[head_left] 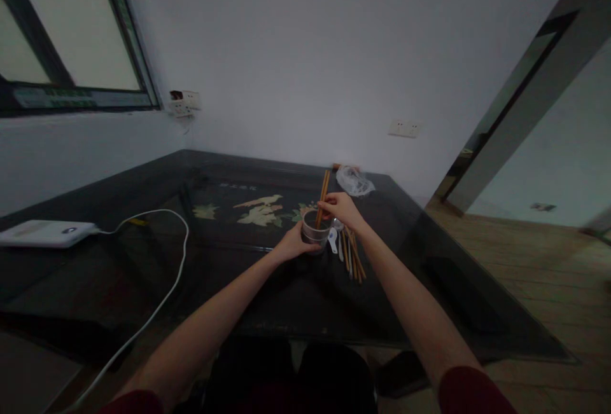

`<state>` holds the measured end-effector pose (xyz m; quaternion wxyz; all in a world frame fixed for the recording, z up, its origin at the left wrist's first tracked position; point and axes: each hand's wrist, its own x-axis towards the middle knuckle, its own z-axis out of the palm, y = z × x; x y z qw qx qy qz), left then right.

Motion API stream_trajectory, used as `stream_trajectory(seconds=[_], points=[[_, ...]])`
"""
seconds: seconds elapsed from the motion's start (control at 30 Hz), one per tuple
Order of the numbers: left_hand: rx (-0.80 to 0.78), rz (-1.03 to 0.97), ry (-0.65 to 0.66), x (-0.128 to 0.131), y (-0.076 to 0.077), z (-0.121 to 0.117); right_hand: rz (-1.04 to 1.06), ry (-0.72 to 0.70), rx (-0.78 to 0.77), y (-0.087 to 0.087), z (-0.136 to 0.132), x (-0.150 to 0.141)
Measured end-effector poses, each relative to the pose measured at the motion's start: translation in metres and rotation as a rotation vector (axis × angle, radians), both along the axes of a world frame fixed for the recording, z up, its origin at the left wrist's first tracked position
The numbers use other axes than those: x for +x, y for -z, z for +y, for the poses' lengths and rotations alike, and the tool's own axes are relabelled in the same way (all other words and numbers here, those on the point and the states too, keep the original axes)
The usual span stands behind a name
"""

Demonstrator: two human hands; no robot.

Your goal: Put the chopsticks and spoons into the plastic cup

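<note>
A small clear round cup (316,231) stands on the dark glass-topped table (267,287). My left hand (294,246) is wrapped round its near side. My right hand (340,209) is closed on a pair of brown chopsticks (323,195) that stand upright with their lower ends in the cup. Just right of the cup, several more chopsticks (354,259) and two white spoons (333,240) lie flat on the table.
A white device (45,233) with a white cable (165,287) lies at the table's left. A crumpled clear plastic bag (354,180) sits at the far edge by the wall. A doorway and wooden floor (534,261) lie to the right.
</note>
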<state>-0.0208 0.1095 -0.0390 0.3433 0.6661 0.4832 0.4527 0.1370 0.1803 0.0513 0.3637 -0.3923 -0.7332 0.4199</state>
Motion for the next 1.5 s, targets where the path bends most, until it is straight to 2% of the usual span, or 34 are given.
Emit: stream_trajectory(seconds=[0.13,0.53,0.67,0.97,1.23,1.37,1.5], points=[[-0.013,0.005,-0.009,0.001,-0.002,-0.001,-0.066,0.010,0.046,0.001,0.003,-0.001],[-0.014,-0.004,0.011,0.000,-0.002,-0.001,-0.312,0.095,0.313,0.001,0.016,0.000],[-0.011,0.005,0.011,-0.001,-0.001,0.000,-0.303,0.096,0.294,0.003,0.018,-0.002],[-0.027,0.027,-0.006,0.000,-0.006,-0.003,-0.232,0.124,0.266,0.018,0.025,-0.005],[-0.001,0.000,0.010,0.001,-0.010,-0.004,-0.151,0.140,0.232,0.022,0.022,-0.005],[0.004,-0.019,0.015,0.001,-0.009,-0.003,-0.063,0.168,0.194,0.021,0.015,0.004],[0.019,-0.040,0.017,0.001,-0.007,-0.003,0.024,0.163,0.095,0.022,0.000,0.024]])
